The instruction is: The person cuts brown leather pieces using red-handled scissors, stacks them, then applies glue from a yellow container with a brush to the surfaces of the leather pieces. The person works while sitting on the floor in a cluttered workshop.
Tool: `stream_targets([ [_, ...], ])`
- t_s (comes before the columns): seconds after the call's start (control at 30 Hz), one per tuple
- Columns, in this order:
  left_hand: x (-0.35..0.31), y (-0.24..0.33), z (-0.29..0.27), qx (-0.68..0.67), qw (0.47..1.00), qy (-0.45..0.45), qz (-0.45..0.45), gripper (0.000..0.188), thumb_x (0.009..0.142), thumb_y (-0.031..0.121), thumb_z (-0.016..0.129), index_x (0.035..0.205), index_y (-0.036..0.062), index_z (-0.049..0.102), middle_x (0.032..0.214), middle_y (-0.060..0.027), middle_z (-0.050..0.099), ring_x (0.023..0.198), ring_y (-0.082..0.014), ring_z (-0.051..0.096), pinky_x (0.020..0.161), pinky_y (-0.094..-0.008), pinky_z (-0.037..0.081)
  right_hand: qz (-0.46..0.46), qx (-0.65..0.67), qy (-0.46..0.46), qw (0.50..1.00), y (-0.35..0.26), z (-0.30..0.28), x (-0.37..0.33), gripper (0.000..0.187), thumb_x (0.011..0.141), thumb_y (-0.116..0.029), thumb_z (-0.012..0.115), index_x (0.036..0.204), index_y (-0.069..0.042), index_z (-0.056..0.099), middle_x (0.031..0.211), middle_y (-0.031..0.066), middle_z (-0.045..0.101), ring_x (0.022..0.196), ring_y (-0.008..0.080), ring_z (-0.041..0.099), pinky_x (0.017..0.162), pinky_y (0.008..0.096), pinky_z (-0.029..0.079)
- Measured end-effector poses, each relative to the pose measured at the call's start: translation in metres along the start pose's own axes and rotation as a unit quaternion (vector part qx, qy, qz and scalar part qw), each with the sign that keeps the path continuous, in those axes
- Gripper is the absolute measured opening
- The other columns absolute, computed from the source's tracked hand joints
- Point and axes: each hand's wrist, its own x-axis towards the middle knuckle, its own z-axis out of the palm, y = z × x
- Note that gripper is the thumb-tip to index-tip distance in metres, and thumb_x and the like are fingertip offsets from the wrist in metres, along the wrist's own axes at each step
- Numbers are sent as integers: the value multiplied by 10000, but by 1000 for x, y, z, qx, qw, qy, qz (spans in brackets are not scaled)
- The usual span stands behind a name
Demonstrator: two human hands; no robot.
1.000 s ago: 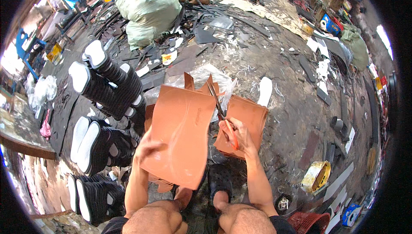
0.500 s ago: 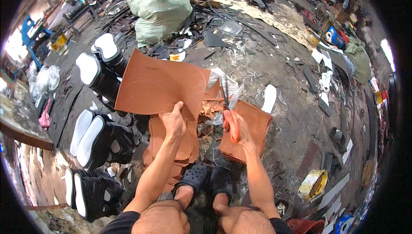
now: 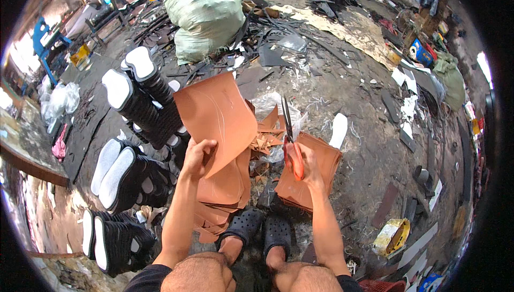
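1. Our left hand (image 3: 199, 158) is closed on the near left edge of a brown sheet (image 3: 214, 112), thumb on top, the rest of its fingers partly hidden.
2. That sheet is raised and tilted in front of us, with pale curved lines marked across its face.
3. Below it, in front of our left leg, lies a pile (image 3: 222, 187) of brown pieces, some bearing similar lines.
4. We have our feet in dark clogs (image 3: 246, 223), set side by side at the pile's right.
5. Beyond the clogs, small brown scraps (image 3: 265, 143) lie heaped on clear plastic (image 3: 266, 103).
6. Orange-handled scissors (image 3: 295, 162) are held in our right hand (image 3: 311, 168), blades pointing away from us, well apart from the sheet.
7. Under that hand sits a stack (image 3: 327, 159) of brown sheets; we cannot tell whether they touch.
8. Just past the stack, a white sole (image 3: 338, 130) lies on the floor (image 3: 353, 185).
9. Farther right, we see a yellow tub (image 3: 392, 236) tipped over.
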Motion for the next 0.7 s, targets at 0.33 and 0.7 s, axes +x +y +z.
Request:
stream_targets([
  [0.33,-36,5,-17,133,973,-125,-142,578,887,124,664,1425,19,482,1297,-106,604,1097,-200,626,859,-331,549,-31,-129,2,991,-9,-7,18,619,914,-643,618,1002,-36,698,676,23,589,611,153,594,578,329,464],
  [0.7,12,-72,80,77,980,104,154,368,967,203,589,1273,-1,571,1288,-146,587,1104,-261,557,977,-395,459,41,17,-18,999,1,58,-27,437,944,-447,683,934,-10,682,608,7,579,554,98,524,520,293,410],
])
